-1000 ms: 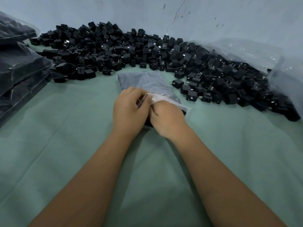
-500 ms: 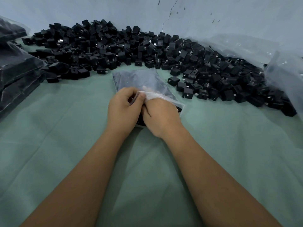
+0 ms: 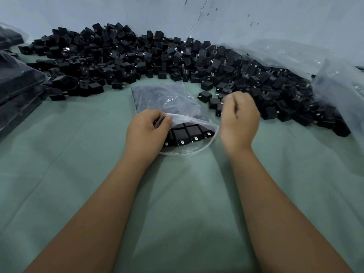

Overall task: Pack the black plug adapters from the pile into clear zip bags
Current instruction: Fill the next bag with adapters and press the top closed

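Two hands work at a clear plastic zip bag (image 3: 169,99) lying flat on the green cloth table (image 3: 78,174). The left hand (image 3: 146,131) pinches the upper lip of its mouth, lifting it. The right hand (image 3: 239,119) hovers beside it, fingers curled, holding nothing visible. Rows of black plug adapters (image 3: 187,133) fill the bag, prongs toward the mouth. The loose black adapter pile (image 3: 137,56) lies beyond.

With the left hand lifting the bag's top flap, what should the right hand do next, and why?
Probably reach the right hand, curled and seemingly empty, to a loose adapter at the black plug adapter pile edge. The left hand pinches the clear zip bag mouth open, showing a row with room beside it.
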Motion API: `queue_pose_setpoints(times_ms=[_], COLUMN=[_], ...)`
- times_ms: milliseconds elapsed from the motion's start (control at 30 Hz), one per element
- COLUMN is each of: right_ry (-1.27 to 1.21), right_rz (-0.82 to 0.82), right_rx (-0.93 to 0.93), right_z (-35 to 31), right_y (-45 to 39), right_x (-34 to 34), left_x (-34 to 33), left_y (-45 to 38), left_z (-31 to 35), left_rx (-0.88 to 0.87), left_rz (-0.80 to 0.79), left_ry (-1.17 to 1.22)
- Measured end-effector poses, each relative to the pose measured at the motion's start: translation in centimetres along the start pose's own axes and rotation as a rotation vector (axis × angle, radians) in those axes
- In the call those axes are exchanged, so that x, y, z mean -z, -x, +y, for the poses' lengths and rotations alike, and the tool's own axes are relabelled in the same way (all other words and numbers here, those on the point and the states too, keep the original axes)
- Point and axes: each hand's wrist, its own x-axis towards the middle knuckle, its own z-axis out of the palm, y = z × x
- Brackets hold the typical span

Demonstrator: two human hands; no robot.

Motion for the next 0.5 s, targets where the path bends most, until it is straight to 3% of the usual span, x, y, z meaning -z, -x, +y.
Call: queue_pose_setpoints(times_ms=[100, 200, 300, 500], right_ry=[0.101, 0.093, 0.231, 0.244], right_rz=[-0.063, -0.27, -0.434, -0.425], right_rx=[-0.222, -0.354, -0.275, -0.247], right_z=[2.6, 3.6, 3.9, 4.2], right_y=[-1.4, -1.3, -0.9, -1.0], right_x=[0.2, -0.1, -0.3, -0.5], left_x=[-0.1, -0.2, -0.3, -0.2], left_y=[-0.1, -0.2, -0.2, -0.2], left_z=[-0.1, -0.3, -0.4, -0.3], left_rx=[-0.003, -0.003, -0.005, -0.002], left_rz=[-0.003, -0.005, -0.005, -0.015], left_ry=[-0.017, -0.02, -0.018, -0.03])
